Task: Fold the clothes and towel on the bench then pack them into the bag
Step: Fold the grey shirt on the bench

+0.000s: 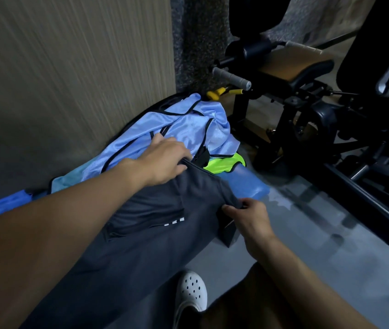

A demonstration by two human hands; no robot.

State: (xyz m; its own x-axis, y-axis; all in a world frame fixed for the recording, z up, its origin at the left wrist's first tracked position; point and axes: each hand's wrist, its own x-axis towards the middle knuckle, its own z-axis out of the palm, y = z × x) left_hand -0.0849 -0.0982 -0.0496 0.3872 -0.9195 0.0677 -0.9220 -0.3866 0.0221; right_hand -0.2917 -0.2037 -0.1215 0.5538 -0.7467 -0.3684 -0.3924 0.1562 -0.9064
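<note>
In the head view, my left hand, mid-frame, has its fingers curled over the top edge of the dark grey garment. My right hand, lower right of centre, pinches that garment's right corner between thumb and fingers. The garment drapes across the blue bench and runs toward the bottom left. Above it, at centre frame, lie the crumpled light blue jersey and a neon green piece, both close against the edge I hold. I cannot make out the bag. The risk, as I judge it, is that pulling this edge over drags the jersey along or knocks the green piece off the bench end. Cloth hanging over the front edge might also slide down and spoil the fold.
</note>
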